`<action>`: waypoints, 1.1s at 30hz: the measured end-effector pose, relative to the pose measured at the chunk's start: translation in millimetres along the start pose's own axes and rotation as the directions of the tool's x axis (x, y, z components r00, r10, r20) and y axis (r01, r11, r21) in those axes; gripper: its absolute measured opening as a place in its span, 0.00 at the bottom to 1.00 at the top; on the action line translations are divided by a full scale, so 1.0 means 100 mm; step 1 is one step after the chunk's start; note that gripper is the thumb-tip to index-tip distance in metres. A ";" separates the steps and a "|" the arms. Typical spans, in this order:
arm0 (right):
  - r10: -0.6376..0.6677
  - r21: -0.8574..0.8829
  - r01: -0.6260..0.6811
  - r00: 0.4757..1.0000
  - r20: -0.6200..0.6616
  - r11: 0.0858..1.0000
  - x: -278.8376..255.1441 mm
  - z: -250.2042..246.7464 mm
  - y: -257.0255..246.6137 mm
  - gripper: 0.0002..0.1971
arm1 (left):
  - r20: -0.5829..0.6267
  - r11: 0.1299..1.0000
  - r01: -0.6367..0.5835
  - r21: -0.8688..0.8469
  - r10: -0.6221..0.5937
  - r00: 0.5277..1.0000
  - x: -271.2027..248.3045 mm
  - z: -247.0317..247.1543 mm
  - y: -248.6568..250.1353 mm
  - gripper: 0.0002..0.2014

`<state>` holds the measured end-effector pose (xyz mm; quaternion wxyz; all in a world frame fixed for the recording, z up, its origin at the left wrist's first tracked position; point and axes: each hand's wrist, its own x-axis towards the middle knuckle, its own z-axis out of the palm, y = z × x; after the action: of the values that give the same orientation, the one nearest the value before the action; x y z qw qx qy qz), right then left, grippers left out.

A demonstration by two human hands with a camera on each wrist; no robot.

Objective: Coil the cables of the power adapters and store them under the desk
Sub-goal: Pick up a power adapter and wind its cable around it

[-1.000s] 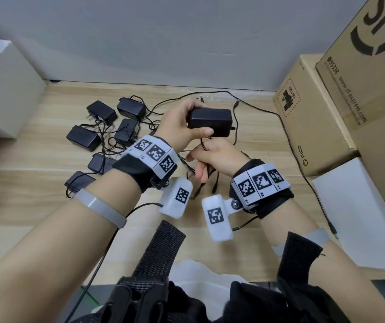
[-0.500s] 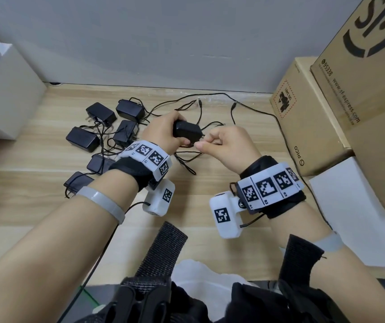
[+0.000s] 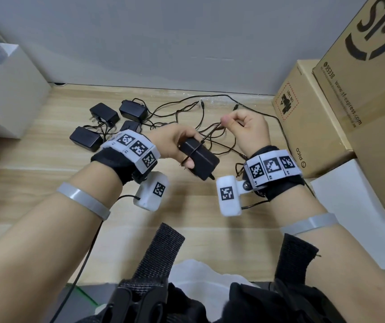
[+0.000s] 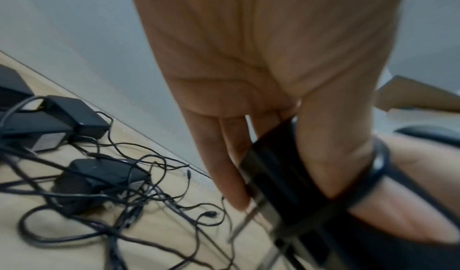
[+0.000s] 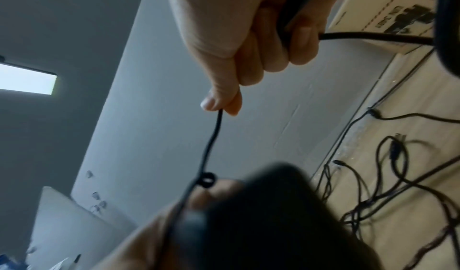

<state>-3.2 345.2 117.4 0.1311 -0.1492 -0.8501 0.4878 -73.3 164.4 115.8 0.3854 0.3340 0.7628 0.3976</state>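
Note:
My left hand [image 3: 179, 145] grips a black power adapter [image 3: 199, 158] above the wooden floor, with a turn of its thin cable [image 3: 210, 134] running round the block. In the left wrist view the fingers [image 4: 224, 156] lie along the adapter [image 4: 278, 175]. My right hand [image 3: 247, 129], up and right of the adapter, pinches that cable between thumb and forefinger and holds it taut; the right wrist view shows the pinch [image 5: 224, 105] and the cable [image 5: 211, 140] leading down to the blurred adapter [image 5: 261, 225]. Several more black adapters [image 3: 104, 127] lie tangled on the floor at the left.
Loose cables [image 3: 210, 106] trail over the floor towards the grey wall. Cardboard boxes [image 3: 322, 127] stand stacked at the right, with a white sheet [image 3: 349, 206] in front of them. A white box [image 3: 7, 96] stands at the left.
My left hand has turned the adapter and brought it nearer to me. My right hand has risen and drawn the cable up to the right, leaving a turn round the block.

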 end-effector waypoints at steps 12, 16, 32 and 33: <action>0.188 -0.223 -0.135 0.953 0.236 0.965 -0.19 0.31 0.10 0.14 | -0.388 0.764 -0.204 -0.613 -0.066 0.919 0.12 0.18 0.08 0.10; 0.209 -0.248 -0.142 0.940 0.270 0.958 -0.27 0.39 0.07 0.08 | -0.416 0.760 -0.222 -0.611 -0.071 0.906 0.14 0.22 0.05 0.13; 0.149 -0.463 -0.164 0.986 -0.069 0.871 -0.04 -0.08 0.08 0.18 | 0.021 0.830 -0.078 -0.552 0.107 0.994 -0.05 0.17 0.08 0.38; 0.145 -0.471 -0.151 0.988 -0.051 0.869 -0.05 -0.07 0.07 0.18 | 0.025 0.827 -0.085 -0.556 0.119 0.993 -0.05 0.16 0.09 0.37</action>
<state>4.5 351.6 114.5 0.0590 -0.2447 -0.9285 0.2731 -55.4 169.9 119.0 0.4661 0.2599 0.5844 0.6113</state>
